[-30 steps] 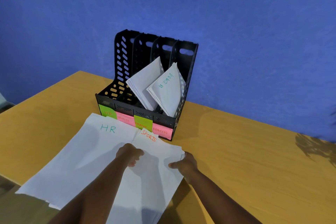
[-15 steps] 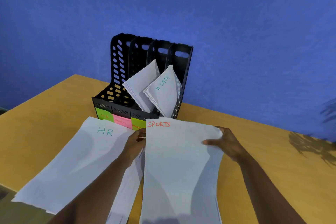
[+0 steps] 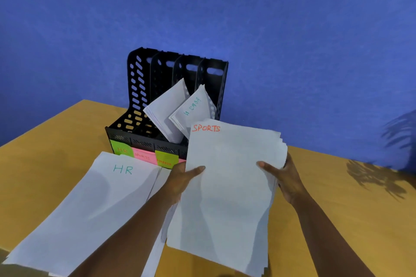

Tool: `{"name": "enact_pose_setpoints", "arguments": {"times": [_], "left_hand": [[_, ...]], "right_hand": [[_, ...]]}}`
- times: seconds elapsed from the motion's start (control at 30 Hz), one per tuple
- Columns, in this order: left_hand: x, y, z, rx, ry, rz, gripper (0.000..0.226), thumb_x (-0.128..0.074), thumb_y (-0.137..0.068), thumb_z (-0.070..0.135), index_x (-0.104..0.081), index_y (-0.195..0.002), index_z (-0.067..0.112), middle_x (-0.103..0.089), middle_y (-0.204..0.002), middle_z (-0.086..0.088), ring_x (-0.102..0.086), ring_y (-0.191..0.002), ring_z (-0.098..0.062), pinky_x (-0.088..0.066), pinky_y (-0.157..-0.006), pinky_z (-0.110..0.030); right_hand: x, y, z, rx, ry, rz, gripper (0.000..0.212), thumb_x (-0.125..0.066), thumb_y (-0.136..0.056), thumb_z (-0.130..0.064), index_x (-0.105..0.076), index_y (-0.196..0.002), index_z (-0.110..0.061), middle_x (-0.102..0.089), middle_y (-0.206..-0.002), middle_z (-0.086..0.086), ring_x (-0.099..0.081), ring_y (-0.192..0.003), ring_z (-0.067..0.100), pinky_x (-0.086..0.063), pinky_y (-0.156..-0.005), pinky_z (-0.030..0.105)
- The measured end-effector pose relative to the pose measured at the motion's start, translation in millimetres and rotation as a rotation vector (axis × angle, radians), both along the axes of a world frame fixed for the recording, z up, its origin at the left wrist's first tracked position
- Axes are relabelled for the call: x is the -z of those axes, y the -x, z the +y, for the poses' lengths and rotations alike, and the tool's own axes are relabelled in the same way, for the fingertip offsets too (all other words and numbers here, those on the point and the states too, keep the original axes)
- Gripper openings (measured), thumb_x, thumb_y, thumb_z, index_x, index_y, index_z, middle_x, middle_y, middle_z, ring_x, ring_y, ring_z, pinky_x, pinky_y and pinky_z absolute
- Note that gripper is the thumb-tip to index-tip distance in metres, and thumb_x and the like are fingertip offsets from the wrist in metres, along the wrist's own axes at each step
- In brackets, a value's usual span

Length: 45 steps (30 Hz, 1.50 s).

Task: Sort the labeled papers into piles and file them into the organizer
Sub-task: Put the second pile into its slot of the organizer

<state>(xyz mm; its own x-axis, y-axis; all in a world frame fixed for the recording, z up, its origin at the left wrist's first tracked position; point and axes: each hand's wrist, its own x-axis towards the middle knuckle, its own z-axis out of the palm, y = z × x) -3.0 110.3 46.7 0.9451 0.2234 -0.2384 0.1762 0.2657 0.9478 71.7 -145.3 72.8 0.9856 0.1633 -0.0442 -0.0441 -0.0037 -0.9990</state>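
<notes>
- Both hands have the stack between them in the head view: your left hand (image 3: 183, 179) pinches the left edge of the SPORTS stack (image 3: 227, 195) with the thumb lying across the top sheet, and your right hand (image 3: 282, 177) grips the right edge the same way, fingers curled under where you can't see them.
- That stack is lifted off the table (image 3: 337, 198) and tilted up toward you, its top edge just in front of the black organizer (image 3: 171, 96) — the right edge is fanned, so the sheets aren't squared.
- At your left, the HR pile (image 3: 90, 204) lies flat on the table, untouched by either hand; a few loose sheets (image 3: 161, 189) peek out between it and your left forearm.
- Two slots on the organizer's right side already hold leaning papers: a blank-faced bundle (image 3: 166, 110) and one with green writing (image 3: 193, 110) (upside down, too small to read with confidence).
- Sticky labels run along the organizer's front: a green HR tag (image 3: 121, 149), then a pink SPORTS tag (image 3: 144, 155), then another green tag (image 3: 165, 159) — the rightmost label is hidden behind your stack.
- My read: you're at the filing step for the sports pile, with HR to follow.
- Next you'd want to tap the edges square, turn the stack on edge, and drop it into the second slot from the left, which looks empty.
</notes>
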Motion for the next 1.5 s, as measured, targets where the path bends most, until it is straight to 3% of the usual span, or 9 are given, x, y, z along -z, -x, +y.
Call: {"name": "enact_pose_setpoints", "arguments": {"times": [0.1,0.23,0.37,0.43,0.53,0.73,0.97,1.2,1.5], "left_hand": [[-8.2,-4.2,-6.8,-0.166,-0.005,-0.037,0.012,-0.071,-0.076,0.002,-0.069,-0.081,0.011,-0.074,-0.065,0.007,-0.067,-0.063,-0.014,-0.055,-0.059,-0.022],[-11.7,-8.1,-9.6,-0.192,0.028,0.021,0.032,-0.071,-0.079,0.026,-0.067,-0.105,0.008,-0.07,-0.097,-0.007,-0.064,-0.096,-0.026,-0.052,-0.09,-0.038],[-9.0,-6.6,-8.1,-0.137,0.192,0.06,0.035,-0.048,-0.094,0.035,-0.057,-0.119,0.012,-0.063,-0.111,0.0,-0.053,-0.111,-0.016,-0.037,-0.102,-0.029],[-4.5,-5.1,-5.1,-0.153,0.176,0.043,0.031,-0.046,-0.096,0.014,-0.055,-0.123,0.001,-0.061,-0.112,-0.005,-0.054,-0.105,-0.017,-0.041,-0.092,-0.027],[-1.2,-1.7,-3.2,-0.163,0.063,-0.02,0.031,-0.051,-0.091,0.003,-0.057,-0.121,-0.006,-0.068,-0.106,-0.009,-0.063,-0.091,-0.023,-0.051,-0.076,-0.022],[-6.3,-4.6,-1.4,-0.295,-0.009,-0.049,0.031,-0.066,-0.079,-0.003,-0.062,-0.109,-0.007,-0.069,-0.052,0.018,-0.068,-0.059,-0.003,-0.053,-0.052,-0.011],[-9.0,-1.9,-6.8,-0.333,0.029,-0.083,0.031,-0.063,-0.084,0.003,-0.061,-0.113,-0.006,-0.066,-0.086,0.002,-0.069,-0.079,-0.013,-0.053,-0.069,-0.018],[-20.4,-4.3,-26.1,-0.226,-0.044,-0.084,0.03,-0.051,-0.094,0.018,-0.058,-0.121,0.007,-0.064,-0.098,0.002,-0.058,-0.093,-0.013,-0.044,-0.071,-0.01],[-26.1,-5.9,-30.8,-0.165,-0.177,-0.088,0.031,-0.055,-0.09,0.006,-0.057,-0.121,0.0,-0.062,-0.105,-0.009,-0.058,-0.095,-0.021,-0.052,-0.075,-0.018]], "right_hand": [[16.5,8.0,2.5,-0.043,0.073,0.119,0.081,-0.089,-0.052,-0.026,-0.053,-0.123,-0.014,-0.067,-0.109,0.004,-0.065,-0.098,0.024,-0.056,-0.071,0.033],[29.1,12.9,2.7,0.078,0.052,0.166,0.013,-0.081,-0.066,-0.013,-0.069,-0.074,-0.012,-0.068,-0.067,0.001,-0.06,-0.074,0.025,-0.049,-0.067,0.032],[40.7,9.1,-8.0,0.104,0.051,0.227,0.049,-0.086,-0.045,-0.039,-0.051,-0.059,-0.008,-0.04,-0.055,0.011,-0.039,-0.057,0.024,-0.035,-0.058,0.032],[38.0,13.1,-10.8,0.092,0.018,0.217,0.04,-0.078,-0.069,-0.024,-0.065,-0.091,0.007,-0.061,-0.079,0.03,-0.055,-0.072,0.04,-0.05,-0.074,0.045],[42.1,14.2,-15.8,0.009,-0.088,0.246,0.044,-0.066,-0.083,-0.012,-0.054,-0.124,-0.001,-0.067,-0.098,0.004,-0.06,-0.089,0.018,-0.049,-0.083,0.031],[47.3,18.7,-18.5,-0.046,-0.125,0.266,0.105,-0.088,-0.01,-0.055,-0.059,-0.103,-0.017,-0.065,-0.096,0.0,-0.059,-0.091,0.015,-0.051,-0.075,0.021],[45.5,24.8,-14.3,0.008,-0.2,0.312,0.034,-0.051,-0.09,0.003,-0.049,-0.123,-0.001,-0.061,-0.091,0.005,-0.057,-0.088,0.023,-0.048,-0.073,0.027],[40.7,25.9,-4.7,0.111,-0.118,0.183,0.041,-0.058,-0.087,0.001,-0.051,-0.126,0.0,-0.058,-0.115,0.007,-0.054,-0.109,0.023,-0.04,-0.092,0.031],[24.9,22.8,6.3,0.041,-0.013,-0.007,0.026,-0.073,-0.073,0.0,-0.066,-0.086,-0.021,-0.071,-0.082,-0.011,-0.069,-0.074,0.002,-0.051,-0.064,0.015]]}}
